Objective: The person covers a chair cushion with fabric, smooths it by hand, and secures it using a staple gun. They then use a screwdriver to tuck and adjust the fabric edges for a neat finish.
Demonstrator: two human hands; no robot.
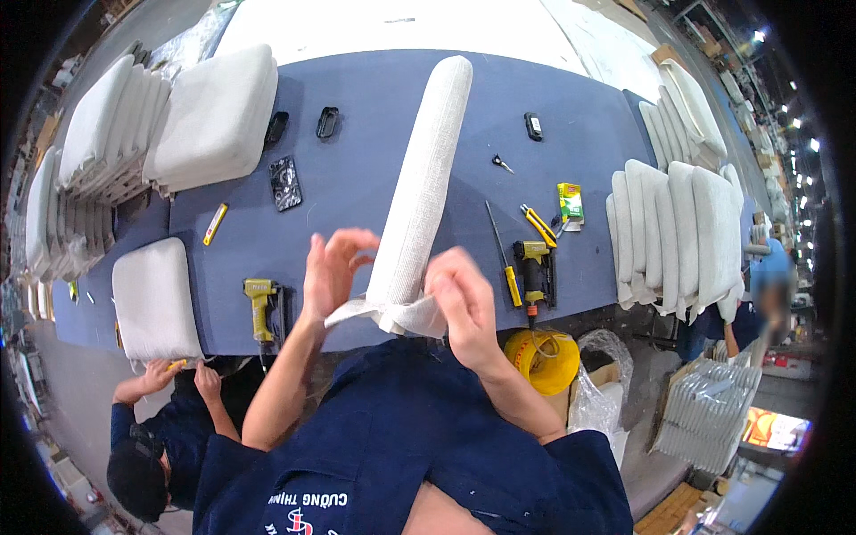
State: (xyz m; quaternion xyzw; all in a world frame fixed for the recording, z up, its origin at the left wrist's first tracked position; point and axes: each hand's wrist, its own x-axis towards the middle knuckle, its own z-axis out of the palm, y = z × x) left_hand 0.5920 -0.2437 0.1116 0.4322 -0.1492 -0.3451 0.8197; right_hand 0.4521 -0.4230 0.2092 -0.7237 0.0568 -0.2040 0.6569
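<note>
A long white fabric-covered cushion roll (pixel 424 175) lies on the blue worktable (pixel 374 152), running from the far side down to the near edge. At its near end, loose white fabric flaps (pixel 392 314) hang off. My right hand (pixel 464 303) pinches the fabric at that end on the right. To the left of the roll, my left hand (pixel 332 269) is raised with its fingers spread, its lower part near the left flap.
A yellow staple gun (pixel 261 308) lies left of my hands; a second staple gun (pixel 535 270), a screwdriver (pixel 503 254) and yellow pliers (pixel 539 225) lie right. White cushions (pixel 214 116) are stacked left and right (pixel 669 227). Another person (pixel 165 428) crouches lower left at a cushion (pixel 153 299).
</note>
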